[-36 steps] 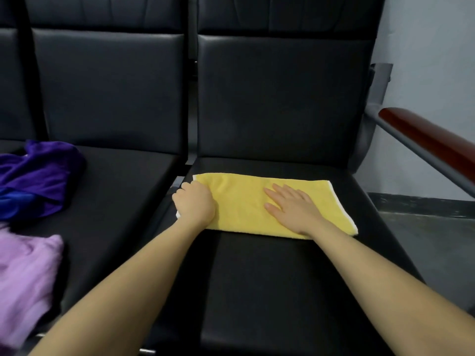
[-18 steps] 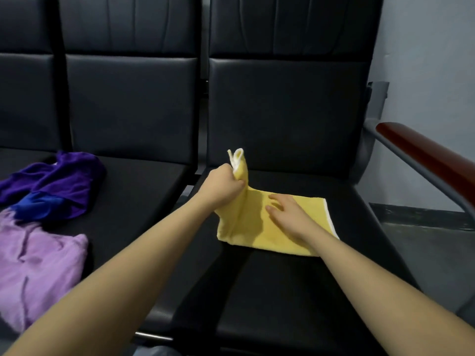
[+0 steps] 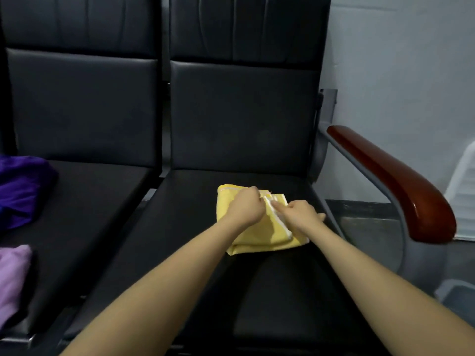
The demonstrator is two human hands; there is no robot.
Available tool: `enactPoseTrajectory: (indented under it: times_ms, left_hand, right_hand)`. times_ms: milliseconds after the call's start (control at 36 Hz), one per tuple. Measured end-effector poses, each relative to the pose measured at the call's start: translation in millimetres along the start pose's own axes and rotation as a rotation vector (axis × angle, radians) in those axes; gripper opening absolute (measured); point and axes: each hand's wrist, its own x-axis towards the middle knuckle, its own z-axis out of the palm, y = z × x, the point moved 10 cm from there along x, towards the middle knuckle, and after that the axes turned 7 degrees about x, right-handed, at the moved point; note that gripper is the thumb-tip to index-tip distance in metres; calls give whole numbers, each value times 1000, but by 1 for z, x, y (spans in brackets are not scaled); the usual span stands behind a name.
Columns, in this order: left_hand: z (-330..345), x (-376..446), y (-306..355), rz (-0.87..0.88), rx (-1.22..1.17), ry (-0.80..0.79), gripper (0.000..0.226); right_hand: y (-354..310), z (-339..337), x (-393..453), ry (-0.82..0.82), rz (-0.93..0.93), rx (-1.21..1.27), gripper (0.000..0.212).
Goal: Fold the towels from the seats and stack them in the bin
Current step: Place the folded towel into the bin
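Your two bare forearms reach forward over the black seat (image 3: 270, 291), meeting at the yellow towel (image 3: 253, 233) that lies folded on the cushion. Your left hand (image 3: 245, 209) rests on the towel's upper layer with its fingers curled in a tight grip on the white-edged hem. Your right hand (image 3: 299, 214), just right of the left one, pinches the same hem in a narrow grip between thumb and fingertips. To the right of the towel, a red-brown armrest (image 3: 393, 183) runs along the seat's side on a grey metal frame. Left of the towel, on the neighbouring seat (image 3: 84, 201), lie a crumpled lilac towel (image 3: 11, 276) nearer you and a dark purple towel (image 3: 21, 188) farther back. Behind the towel rise the black seat backs.
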Motion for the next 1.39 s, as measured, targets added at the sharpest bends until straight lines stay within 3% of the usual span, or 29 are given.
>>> enactPoseTrajectory:
  times_ms: [167,278,417,500,611,694,778,889,1083,1222,1389]
  left_hand:
    - [-10,-5,-35,-195,337,141,39]
    - [1,-10,-60,-316,275,88,50]
    - [6,-16,-68,-337,218,80,57]
    - [6,-14,-67,-332,178,69,60]
    - [5,-9,-61,-310,188,65,63]
    - [10,-7,-54,-310,252,47,64]
    - [21,-9,-49,-313,372,-1,64]
    - [32,-11,-50,-282,523,-24,64]
    - [35,-9,-54,-265,562,-12,64]
    - [31,-9,-59,-238,565,12,64]
    - [29,-12,-64,-211,487,29,59]
  right_hand:
    - [-10,7,-11,78,-41,-186,67]
    - [-14,14,-15,76,-56,-164,61]
    - [-21,20,-18,20,-92,-125,49]
    - [-20,13,-18,27,-86,-7,41]
    - [-11,-5,-18,80,-99,294,6]
    - [-5,-17,-16,120,-131,306,17]
    - [2,-14,-14,110,-127,147,10]
    - [10,-9,-16,161,-60,-104,51]
    - [14,-5,-12,218,29,-222,77]
    - [5,9,-11,174,26,-332,78]
    - [-10,19,-17,128,-11,-288,60]
